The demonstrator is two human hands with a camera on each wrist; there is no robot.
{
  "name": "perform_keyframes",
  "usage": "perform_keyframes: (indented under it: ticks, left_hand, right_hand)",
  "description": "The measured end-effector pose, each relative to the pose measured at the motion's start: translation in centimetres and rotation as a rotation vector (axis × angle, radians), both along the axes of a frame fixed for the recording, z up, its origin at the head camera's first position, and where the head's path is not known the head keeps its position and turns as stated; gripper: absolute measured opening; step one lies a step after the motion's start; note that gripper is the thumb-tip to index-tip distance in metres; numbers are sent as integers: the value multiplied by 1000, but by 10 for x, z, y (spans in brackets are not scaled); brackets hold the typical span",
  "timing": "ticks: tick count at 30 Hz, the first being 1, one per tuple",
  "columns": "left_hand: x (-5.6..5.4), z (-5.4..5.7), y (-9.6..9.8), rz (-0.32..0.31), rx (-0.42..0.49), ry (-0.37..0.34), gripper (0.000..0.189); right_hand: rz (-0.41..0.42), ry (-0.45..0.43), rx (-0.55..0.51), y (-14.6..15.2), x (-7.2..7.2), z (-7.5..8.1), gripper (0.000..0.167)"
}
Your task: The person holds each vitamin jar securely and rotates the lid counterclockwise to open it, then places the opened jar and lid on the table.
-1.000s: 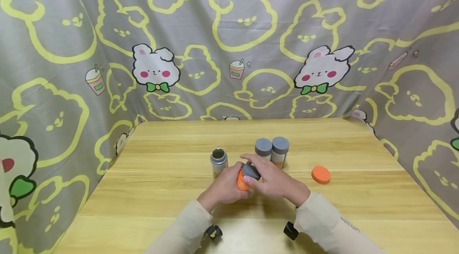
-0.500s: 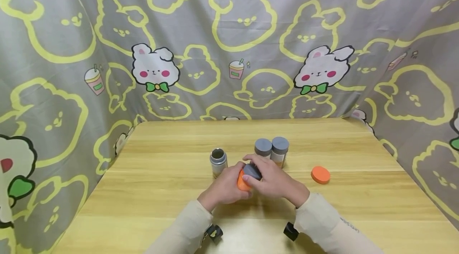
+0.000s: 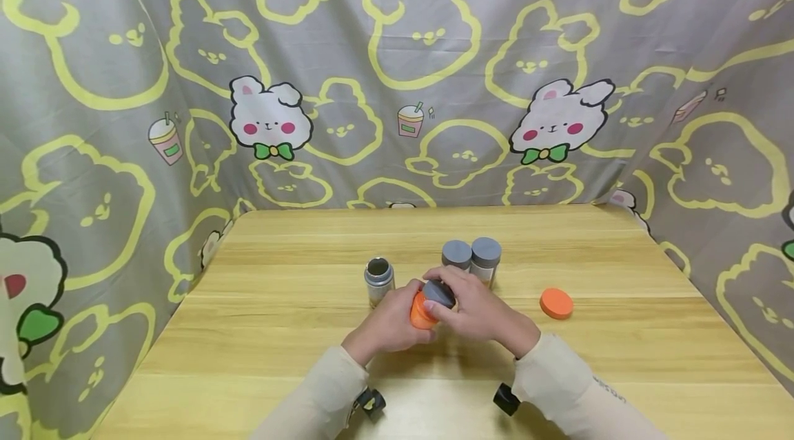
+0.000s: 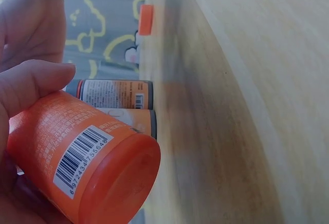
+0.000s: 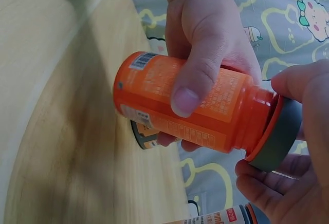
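1. Orange bottle (image 3: 423, 315), glossy, barcoded, tilted between both hands above the table (image 3: 279, 330); grey cap (image 3: 439, 293) askew at its neck.
2. Left hand (image 3: 393, 321): fingers and thumb wrapped round the bottle. Right hand (image 3: 476, 303): fingers and thumb pinching the cap.
3. From bottle: uncapped jar (image 3: 380, 280), ten o'clock, near; two grey-capped jars (image 3: 486, 254), one o'clock, side by side.
4. Orange lid (image 3: 556, 303), three o'clock, well apart.
5. Bare wood at nine, to slanting edge; far edge at twelve, against patterned curtain (image 3: 347, 102).

Wood-grain table (image 3: 260, 336), uncapped grey bottle (image 3: 380, 283) upright, two grey-lidded bottles (image 3: 486, 253) side by side, orange lid (image 3: 556, 303) flat
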State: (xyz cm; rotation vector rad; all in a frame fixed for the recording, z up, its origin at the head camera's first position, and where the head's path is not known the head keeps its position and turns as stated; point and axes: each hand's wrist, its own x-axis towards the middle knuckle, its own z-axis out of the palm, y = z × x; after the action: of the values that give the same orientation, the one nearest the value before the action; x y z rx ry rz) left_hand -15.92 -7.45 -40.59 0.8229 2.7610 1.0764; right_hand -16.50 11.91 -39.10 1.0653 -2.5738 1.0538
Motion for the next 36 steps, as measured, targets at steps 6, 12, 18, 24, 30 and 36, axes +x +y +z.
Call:
perform_keyframes:
  ticks: [6,12,18,24,30,36]
  left_hand:
    - [0,0,0,7,4,-15,57]
    - [-2,-1,-1,3,28,-11,55]
    - [-3,-1,-1,5,25,-11,56]
    - [-5,-1,-2,10,40,-8,59]
    - [-6,-2,-1,38,38,-6,62]
    - [-6,-2,-1,47,42,-11,61]
  right_hand:
    - [3,7,-27,2,-1,2,39]
    - [0,22,-46,5,-2,3,41]
    - [-30,17,-24,10,-2,4,44]
    - [-60,9,-16,16,-2,6,46]
    - [-93,12,12,25,-5,5,42]
    - [-139,17,40,33,-5,5,45]
